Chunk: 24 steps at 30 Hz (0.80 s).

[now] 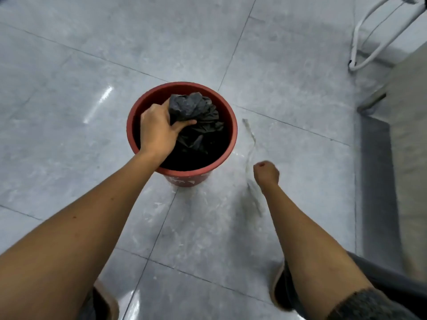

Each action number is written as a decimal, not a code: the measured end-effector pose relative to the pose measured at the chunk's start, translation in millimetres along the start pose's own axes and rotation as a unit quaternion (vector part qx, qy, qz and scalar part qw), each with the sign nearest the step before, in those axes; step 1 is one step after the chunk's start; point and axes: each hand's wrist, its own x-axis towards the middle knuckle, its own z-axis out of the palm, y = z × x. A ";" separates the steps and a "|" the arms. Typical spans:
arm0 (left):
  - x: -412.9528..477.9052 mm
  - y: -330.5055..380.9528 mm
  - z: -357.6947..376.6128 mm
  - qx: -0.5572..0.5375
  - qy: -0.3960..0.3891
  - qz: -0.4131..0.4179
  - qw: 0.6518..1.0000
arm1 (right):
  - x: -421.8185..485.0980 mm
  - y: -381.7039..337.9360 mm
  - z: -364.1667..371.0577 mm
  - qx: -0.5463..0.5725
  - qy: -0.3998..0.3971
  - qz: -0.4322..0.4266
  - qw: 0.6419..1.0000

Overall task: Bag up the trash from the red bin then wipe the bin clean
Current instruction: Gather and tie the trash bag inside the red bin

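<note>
Grey polished floor tiles (69, 93) lay under the round red plastic bin (232, 125), which stood upright between our arms. Our left hand (157, 130) reached into it, fingers clenched around the crumpled black plastic bag (198, 114). Our right hand (266, 173) hung beside the bin, fingers curled closed; whether it gripped anything we could not tell.

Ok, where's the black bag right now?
In the head view, the black bag sits bunched inside the red bin at centre, its top gripped by the left hand.
</note>
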 end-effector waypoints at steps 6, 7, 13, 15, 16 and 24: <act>0.5 -1.4 1.2 -0.006 0.024 -0.026 0.999 | 1.9 39.5 50.4 -0.195 -0.029 -0.054 0.979; 0.6 -1.1 1.0 -0.005 0.019 -0.036 0.999 | 2.0 41.0 53.4 -0.221 -0.020 -0.069 0.973; -0.1 -4.5 2.3 0.004 -0.035 -0.069 0.997 | 5.9 19.6 39.1 -0.067 0.001 -0.012 0.998; 0.9 -3.9 0.9 0.002 -0.052 -0.079 0.995 | 10.1 -7.4 22.6 0.110 -0.011 0.032 0.993; 1.2 -3.0 -1.1 -0.003 -0.061 -0.082 0.995 | 12.1 -24.4 11.3 0.186 -0.010 0.047 0.981; 3.3 -0.6 -15.8 -0.079 -0.143 -0.110 0.980 | -55.4 -178.3 -58.4 0.289 0.064 -0.255 0.920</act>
